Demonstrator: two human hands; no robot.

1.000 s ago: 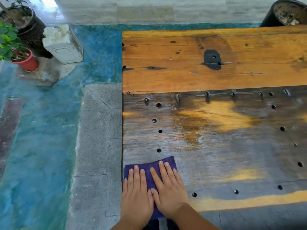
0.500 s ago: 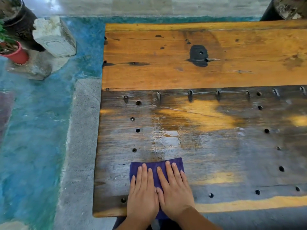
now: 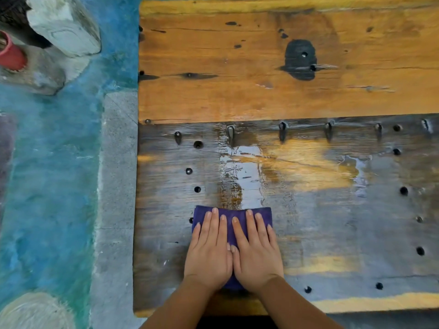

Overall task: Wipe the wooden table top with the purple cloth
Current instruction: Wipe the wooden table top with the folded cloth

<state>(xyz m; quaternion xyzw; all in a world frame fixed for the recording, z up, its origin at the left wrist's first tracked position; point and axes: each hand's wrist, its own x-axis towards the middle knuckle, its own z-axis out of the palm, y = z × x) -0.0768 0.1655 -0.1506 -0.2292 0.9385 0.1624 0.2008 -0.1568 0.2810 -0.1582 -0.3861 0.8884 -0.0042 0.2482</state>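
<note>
The wooden table top [image 3: 285, 96] fills the right of the head view: an orange far plank and a darker, worn near plank with several drilled holes. A wet shiny streak [image 3: 240, 172] runs from the plank seam down to the purple cloth [image 3: 229, 216], which lies flat on the near plank toward the table's left end. My left hand [image 3: 209, 255] and my right hand [image 3: 255, 255] press side by side on the cloth, palms down, fingers straight and pointing away from me. The cloth's near part is hidden under both hands.
The table's left edge [image 3: 137, 210] drops to a grey concrete strip and blue-green painted floor. A pale stone block [image 3: 64, 24] and a red pot [image 3: 10, 55] stand at the far left. Bent nails [image 3: 282, 130] line the plank seam. A black patch [image 3: 299, 59] marks the orange plank.
Both hands have pushed the cloth away from the near left corner, farther onto the table and to the right. A wet streak now shows beyond the cloth. The camera has come closer.
</note>
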